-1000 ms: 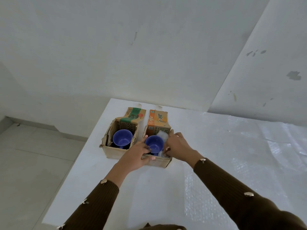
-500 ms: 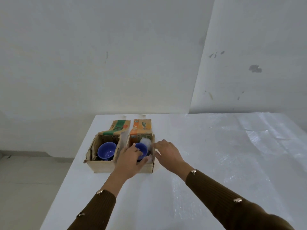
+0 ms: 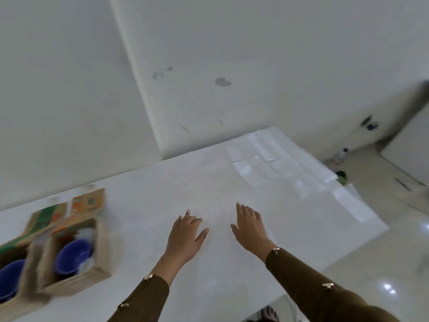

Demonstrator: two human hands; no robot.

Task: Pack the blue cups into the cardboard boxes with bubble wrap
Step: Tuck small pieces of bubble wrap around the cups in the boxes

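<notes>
Two cardboard boxes stand at the left of the white table. The right box (image 3: 102, 256) holds a blue cup (image 3: 73, 255) with some bubble wrap (image 3: 84, 233) beside it. The left box (image 3: 23, 270) holds another blue cup (image 3: 10, 278) and is cut off by the frame edge. My left hand (image 3: 185, 238) and my right hand (image 3: 250, 225) hover over the middle of the table, both empty with fingers spread, well to the right of the boxes. A large sheet of bubble wrap (image 3: 278, 163) lies on the far right part of the table.
The table (image 3: 209, 287) meets a white wall corner behind. Its right edge drops to a glossy tiled floor (image 3: 394, 263), where a bottle (image 3: 341, 154) and a dark green object (image 3: 341, 176) stand near the wall. A foot (image 3: 269, 314) shows at the bottom.
Both hands have left the right box and moved rightward over the bare table. The view has swung right, so the boxes now sit at the left edge.
</notes>
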